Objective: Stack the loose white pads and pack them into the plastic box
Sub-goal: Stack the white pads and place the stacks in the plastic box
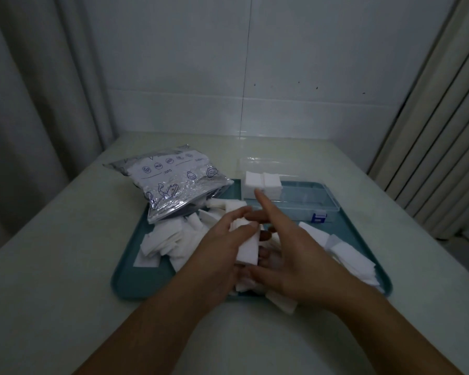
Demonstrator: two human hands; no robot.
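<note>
Loose white pads (171, 243) lie scattered over a teal tray (130, 280). My left hand (217, 250) grips a stack of white pads (248, 249) on edge above the tray's middle. My right hand (290, 255) is beside the stack with fingers spread, palm against its right side, forefinger pointing up. A clear plastic box (303, 201) stands at the tray's far right, with two neat stacks of pads (263, 184) in its left end. More loose pads (349, 255) lie to the right of my right hand.
A crinkled printed plastic bag (173, 182) holding more pads rests on the tray's far left corner. The tray sits on a pale table (52, 266). A wall stands behind, with curtains left and right.
</note>
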